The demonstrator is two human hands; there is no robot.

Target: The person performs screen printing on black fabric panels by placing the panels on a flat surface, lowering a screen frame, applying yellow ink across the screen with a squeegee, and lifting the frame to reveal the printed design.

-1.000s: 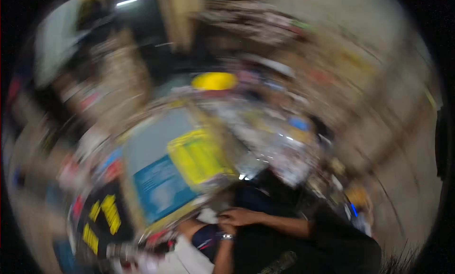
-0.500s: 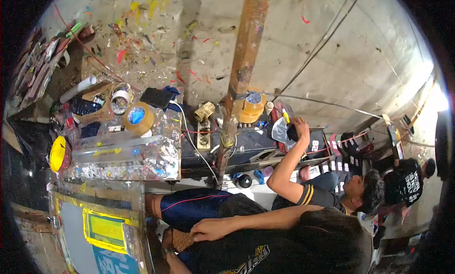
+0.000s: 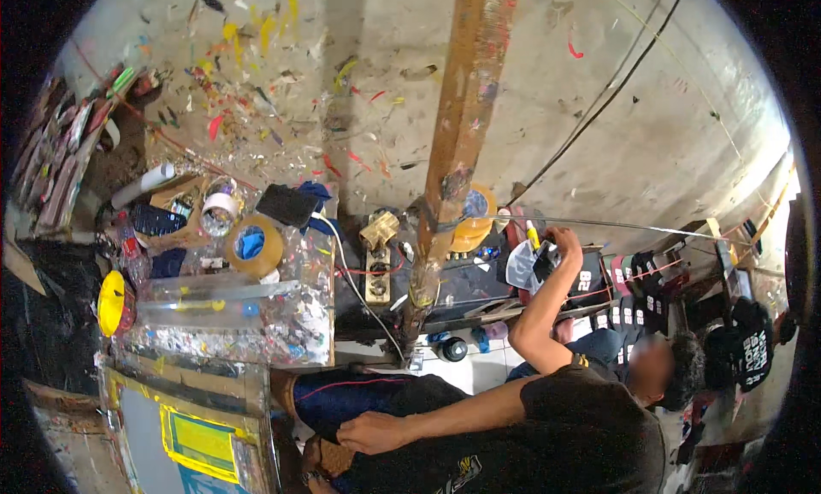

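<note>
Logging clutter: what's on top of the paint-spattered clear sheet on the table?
On the clear sheet: a brown tape roll and a white tape roll behind it. What lies under the spattered sheet cannot be made out.

tape roll (image 3: 255,245) on table (image 3: 282,327), left of post (image 3: 449,165).

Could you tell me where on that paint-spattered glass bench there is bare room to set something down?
The clear strip of the paint-spattered glass bench between the brown tape roll and its front edge is freest. The back, around the white tape roll and black phone, is crowded.
</note>
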